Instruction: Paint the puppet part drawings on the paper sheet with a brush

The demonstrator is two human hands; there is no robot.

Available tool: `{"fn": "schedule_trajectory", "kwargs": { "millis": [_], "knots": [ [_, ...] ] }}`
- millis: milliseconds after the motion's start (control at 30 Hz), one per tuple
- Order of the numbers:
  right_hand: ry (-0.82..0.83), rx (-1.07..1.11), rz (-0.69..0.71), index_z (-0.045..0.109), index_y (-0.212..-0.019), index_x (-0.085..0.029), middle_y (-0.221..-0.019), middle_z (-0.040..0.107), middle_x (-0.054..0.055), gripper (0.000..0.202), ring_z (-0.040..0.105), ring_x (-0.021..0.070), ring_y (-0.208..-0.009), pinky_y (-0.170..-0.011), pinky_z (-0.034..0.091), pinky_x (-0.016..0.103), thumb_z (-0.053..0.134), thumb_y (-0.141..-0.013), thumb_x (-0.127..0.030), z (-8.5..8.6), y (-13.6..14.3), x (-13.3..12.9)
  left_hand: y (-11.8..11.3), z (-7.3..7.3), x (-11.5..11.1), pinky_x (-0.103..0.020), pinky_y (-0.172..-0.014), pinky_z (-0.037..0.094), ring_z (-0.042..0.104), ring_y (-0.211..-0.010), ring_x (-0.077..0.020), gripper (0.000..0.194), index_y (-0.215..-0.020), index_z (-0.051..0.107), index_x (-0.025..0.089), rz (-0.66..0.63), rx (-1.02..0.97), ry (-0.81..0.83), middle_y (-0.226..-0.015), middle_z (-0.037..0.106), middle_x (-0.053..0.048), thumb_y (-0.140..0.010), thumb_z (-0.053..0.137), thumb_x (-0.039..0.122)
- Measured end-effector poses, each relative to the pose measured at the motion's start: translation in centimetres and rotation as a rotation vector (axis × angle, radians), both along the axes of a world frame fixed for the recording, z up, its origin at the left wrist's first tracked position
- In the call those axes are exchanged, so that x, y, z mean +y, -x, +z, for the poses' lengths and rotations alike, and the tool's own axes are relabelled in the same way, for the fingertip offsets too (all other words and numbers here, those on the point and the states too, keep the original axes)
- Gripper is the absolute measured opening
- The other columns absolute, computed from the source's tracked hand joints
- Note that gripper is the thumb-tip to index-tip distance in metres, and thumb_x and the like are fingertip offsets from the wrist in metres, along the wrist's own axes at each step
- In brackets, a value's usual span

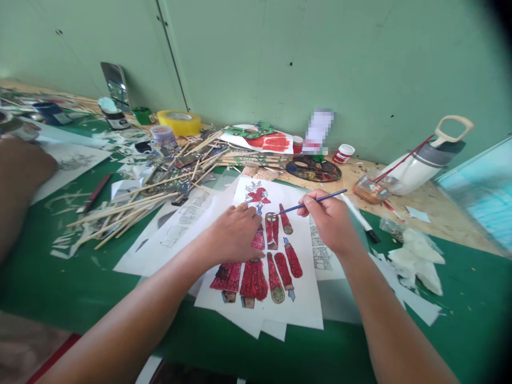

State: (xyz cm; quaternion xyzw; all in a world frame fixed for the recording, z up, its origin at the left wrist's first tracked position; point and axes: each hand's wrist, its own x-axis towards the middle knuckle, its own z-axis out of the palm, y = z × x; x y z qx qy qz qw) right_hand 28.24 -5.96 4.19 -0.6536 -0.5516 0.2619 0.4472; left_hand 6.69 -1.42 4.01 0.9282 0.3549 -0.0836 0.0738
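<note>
A white sheet (pixel 304 298) printed with figure parts, many painted red, lies on other papers in front of me. My left hand (pixel 236 229) rests flat on the sheet with its fingers stretched out, covering some of the drawings. In a pinch, my right hand (pixel 326 218) holds a thin blue paintbrush (pixel 320 199). The brush tip points left and is at the top of a red painted piece (pixel 272 234) with a round end; whether it touches the paper I cannot tell. More red pieces show below my left hand.
Bamboo sticks (pixel 132 213) and paper scraps lie to the left, beside a craft knife (pixel 96 193). Behind are a paint palette (pixel 314 168), yellow tape (pixel 179 122) and paint jars. A white tumbler (pixel 422 165) stands right. Another person's arm (pixel 20 181) is at far left.
</note>
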Motion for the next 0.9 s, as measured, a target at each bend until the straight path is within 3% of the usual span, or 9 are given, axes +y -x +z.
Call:
{"fn": "schedule_trajectory", "kwargs": {
  "millis": [500, 733, 900],
  "knots": [
    [-0.045, 0.057, -0.035, 0.065, -0.077, -0.02, -0.067, 0.071, 0.003, 0.021, 0.066, 0.0178, -0.069, -0.072, 0.051, 0.032, 0.057, -0.088, -0.035, -0.1, -0.2, 0.2, 0.1, -0.1, 0.0, -0.049, -0.107, 0.043, 0.056, -0.122, -0.0363, 0.063, -0.125, 0.064, 0.011, 0.003, -0.015, -0.002, -0.126, 0.064, -0.018, -0.084, 0.072, 0.059],
    [-0.238, 0.247, -0.126, 0.067, -0.08, -0.02, -0.064, 0.068, 0.0, 0.019, 0.064, 0.0159, -0.064, -0.07, 0.052, 0.033, 0.061, -0.09, -0.035, -0.8, -1.7, 0.6, 0.1, -0.1, 0.0, -0.052, -0.107, 0.043, 0.056, -0.124, -0.0387, 0.06, -0.123, 0.065, 0.011, 0.014, -0.057, 0.024, -0.127, 0.064, -0.019, -0.082, 0.073, 0.054],
    [-0.395, 0.516, -0.26, 0.062, -0.076, -0.019, -0.059, 0.064, -0.002, 0.019, 0.06, 0.014, -0.056, -0.063, 0.052, 0.03, 0.067, -0.083, -0.036, 0.0, -3.4, 1.1, 0.5, -0.3, -0.2, -0.054, -0.111, 0.042, 0.052, -0.133, -0.0416, 0.057, -0.123, 0.067, 0.014, 0.047, -0.097, 0.027, -0.134, 0.063, -0.02, -0.08, 0.074, 0.051]
  ]
}}
